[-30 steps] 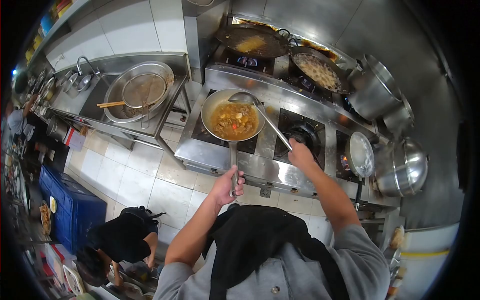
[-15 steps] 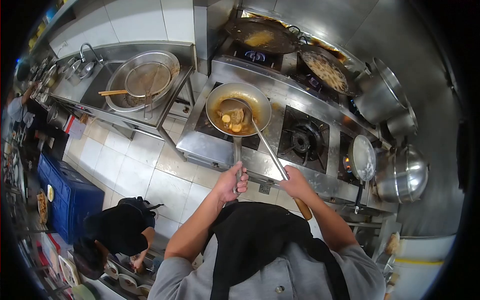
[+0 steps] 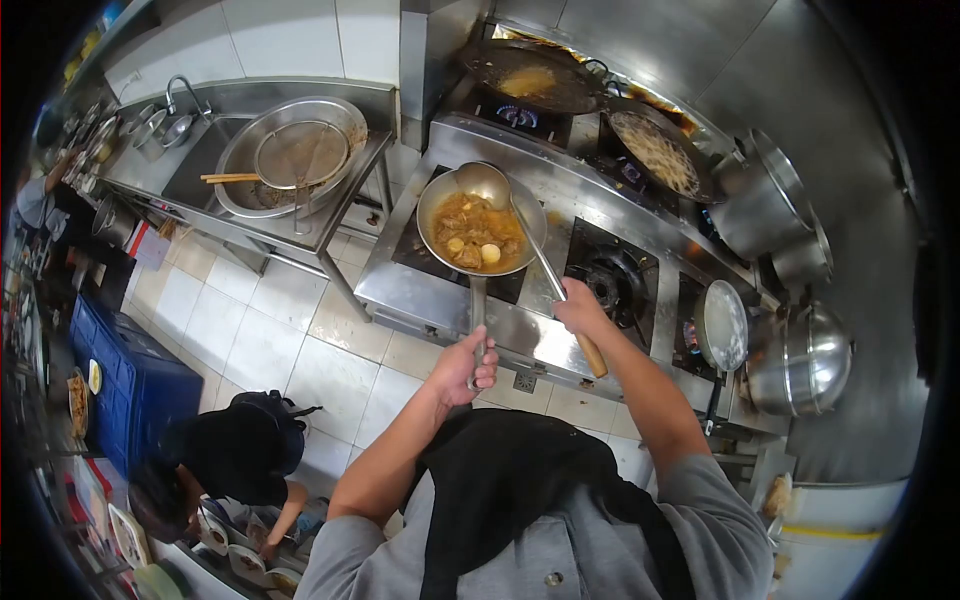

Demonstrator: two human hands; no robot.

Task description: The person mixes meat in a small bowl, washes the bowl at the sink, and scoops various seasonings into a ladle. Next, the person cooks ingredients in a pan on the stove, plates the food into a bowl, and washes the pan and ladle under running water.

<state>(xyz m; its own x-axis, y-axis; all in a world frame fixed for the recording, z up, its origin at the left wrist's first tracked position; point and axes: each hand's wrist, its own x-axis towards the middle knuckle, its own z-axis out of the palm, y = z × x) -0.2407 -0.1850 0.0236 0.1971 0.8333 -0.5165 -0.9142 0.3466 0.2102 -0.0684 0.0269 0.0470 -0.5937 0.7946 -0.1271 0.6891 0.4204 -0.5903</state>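
My left hand is wrapped round the metal handle of a frying pan over the front left burner. In the pan lies a brown stew with pieces of meat, sauce and a few pale round slices. My right hand grips the long shaft of a ladle, just above its wooden end. The ladle's bowl is at the pan's far side, over the rim.
A bare burner lies right of the pan. Behind are two dark woks with oil; at right stand a small pan and steel pots. A basin with a strainer is at left. Another person bends at lower left.
The ladle's bowl has moved from within the stew to the pan's far rim, and my right hand has gone forward. The stew now lies spread out. My left hand keeps its hold.
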